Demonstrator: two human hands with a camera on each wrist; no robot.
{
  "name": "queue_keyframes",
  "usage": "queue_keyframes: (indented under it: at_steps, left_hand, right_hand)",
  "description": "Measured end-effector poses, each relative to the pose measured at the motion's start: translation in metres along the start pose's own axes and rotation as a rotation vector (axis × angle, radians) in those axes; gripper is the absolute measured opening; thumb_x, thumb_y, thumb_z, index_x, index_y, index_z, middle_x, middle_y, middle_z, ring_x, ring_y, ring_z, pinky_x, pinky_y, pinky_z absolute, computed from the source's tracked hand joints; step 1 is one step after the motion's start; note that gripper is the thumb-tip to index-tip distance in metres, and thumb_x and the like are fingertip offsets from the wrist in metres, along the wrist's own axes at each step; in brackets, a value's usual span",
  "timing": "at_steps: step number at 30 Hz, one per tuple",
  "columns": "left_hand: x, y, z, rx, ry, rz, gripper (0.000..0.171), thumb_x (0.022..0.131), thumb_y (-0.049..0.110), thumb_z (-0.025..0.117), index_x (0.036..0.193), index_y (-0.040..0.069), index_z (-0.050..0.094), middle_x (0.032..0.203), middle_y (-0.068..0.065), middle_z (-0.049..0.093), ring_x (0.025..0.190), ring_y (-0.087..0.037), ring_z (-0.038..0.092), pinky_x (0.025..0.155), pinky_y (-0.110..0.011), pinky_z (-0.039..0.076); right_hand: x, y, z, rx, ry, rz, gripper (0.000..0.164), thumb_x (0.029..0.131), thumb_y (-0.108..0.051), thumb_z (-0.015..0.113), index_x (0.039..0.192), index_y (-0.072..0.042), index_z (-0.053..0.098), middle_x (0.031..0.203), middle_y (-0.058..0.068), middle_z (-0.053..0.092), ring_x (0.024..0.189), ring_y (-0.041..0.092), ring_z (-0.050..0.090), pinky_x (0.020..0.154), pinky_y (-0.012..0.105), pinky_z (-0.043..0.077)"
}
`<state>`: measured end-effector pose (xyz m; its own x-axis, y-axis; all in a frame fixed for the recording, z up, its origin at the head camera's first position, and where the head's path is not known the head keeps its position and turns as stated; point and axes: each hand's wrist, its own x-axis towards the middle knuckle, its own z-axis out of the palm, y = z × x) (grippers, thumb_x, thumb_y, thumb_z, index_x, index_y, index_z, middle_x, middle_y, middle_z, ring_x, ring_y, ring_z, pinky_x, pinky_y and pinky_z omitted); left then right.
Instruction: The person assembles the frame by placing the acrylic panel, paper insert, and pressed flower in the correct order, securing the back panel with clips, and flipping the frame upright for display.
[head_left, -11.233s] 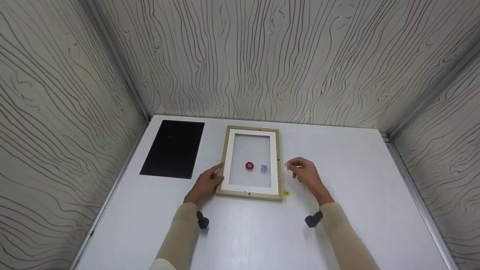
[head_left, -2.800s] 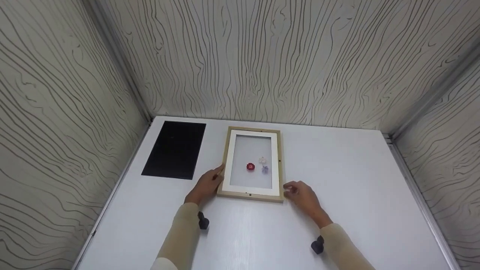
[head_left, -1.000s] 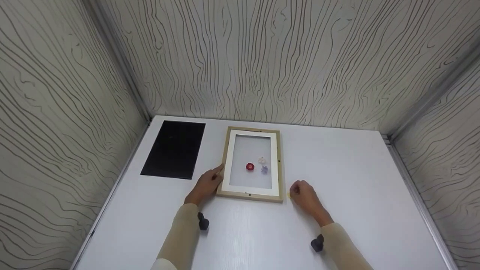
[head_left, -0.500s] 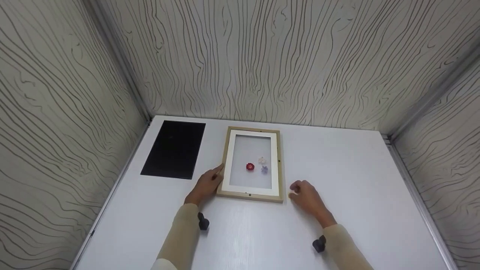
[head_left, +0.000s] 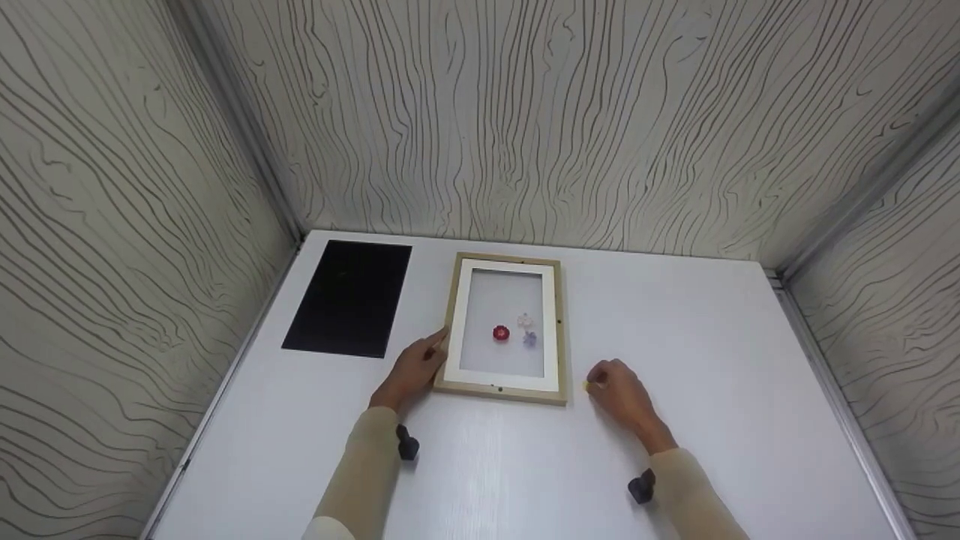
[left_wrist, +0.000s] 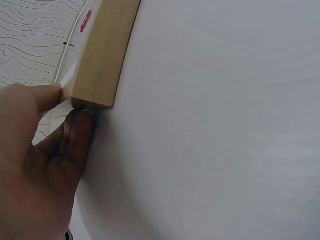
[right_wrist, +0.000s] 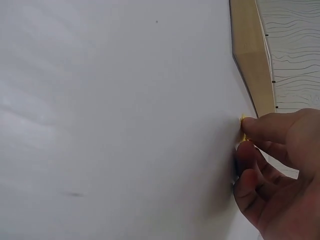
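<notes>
A light wooden frame (head_left: 525, 395) with a white mat (head_left: 550, 330) lies on the white table. My left hand (head_left: 411, 369) grips its left side near the lower corner; in the left wrist view the thumb and fingers meet the wooden edge (left_wrist: 102, 60). Inside the mat opening are a red flower (head_left: 501, 333), a pale pinkish-white flower (head_left: 525, 320) and a lilac flower (head_left: 529, 339). Right of the frame's lower corner, my right hand (head_left: 621, 394) pinches a small yellow flower (right_wrist: 243, 128) between thumb and finger, close to the tabletop; the fingers partly hide it.
A flat black panel (head_left: 347, 298) lies on the table left of the frame. Wood-grain-patterned walls (head_left: 510, 120) stand behind and at both sides of the table (head_left: 675, 315).
Since the oldest frame, the pale flower has gone from my right hand into the frame. The yellow flower, then on the table, is now pinched there. The right hand has lately shifted slightly right.
</notes>
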<state>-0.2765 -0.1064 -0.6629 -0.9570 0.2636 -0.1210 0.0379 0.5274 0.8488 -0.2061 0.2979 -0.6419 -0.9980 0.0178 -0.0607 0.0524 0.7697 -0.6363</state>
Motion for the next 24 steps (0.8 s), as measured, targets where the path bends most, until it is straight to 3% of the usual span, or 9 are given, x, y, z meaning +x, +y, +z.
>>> queue_keyframes:
  at_steps: [7, 15, 24]
  left_hand:
    - [0.002, -0.001, 0.000, 0.018, 0.001, 0.001, 0.052, 0.112, 0.029, 0.052, 0.164, 0.023, 0.045, 0.107, -0.005, 0.061, 0.099, -0.019, 0.053, 0.100, -0.046, 0.047]
    - [0.001, 0.000, 0.000, 0.013, 0.006, 0.009, 0.052, 0.112, 0.029, 0.053, 0.163, 0.023, 0.046, 0.120, -0.009, 0.065, 0.108, -0.023, 0.055, 0.111, -0.052, 0.046]
    - [-0.003, 0.001, 0.001, -0.024, 0.001, -0.045, 0.053, 0.112, 0.033, 0.052, 0.164, 0.028, 0.044, 0.147, -0.012, 0.061, 0.134, -0.030, 0.055, 0.124, -0.056, 0.037]
  right_hand:
    - [0.004, 0.004, -0.002, 0.041, -0.008, 0.012, 0.006, 0.098, -0.006, 0.070, 0.104, -0.006, 0.072, 0.104, 0.010, 0.066, 0.098, 0.024, 0.064, 0.089, 0.043, 0.054]
    - [0.006, 0.004, -0.007, 0.186, -0.029, 0.087, 0.007, 0.102, -0.009, 0.065, 0.106, -0.005, 0.068, 0.097, 0.010, 0.067, 0.076, 0.018, 0.062, 0.065, 0.028, 0.050]
    - [0.007, 0.004, -0.012, 0.255, -0.011, 0.138, 0.013, 0.103, -0.010, 0.064, 0.112, -0.001, 0.065, 0.104, 0.014, 0.068, 0.078, 0.018, 0.065, 0.063, 0.026, 0.052]
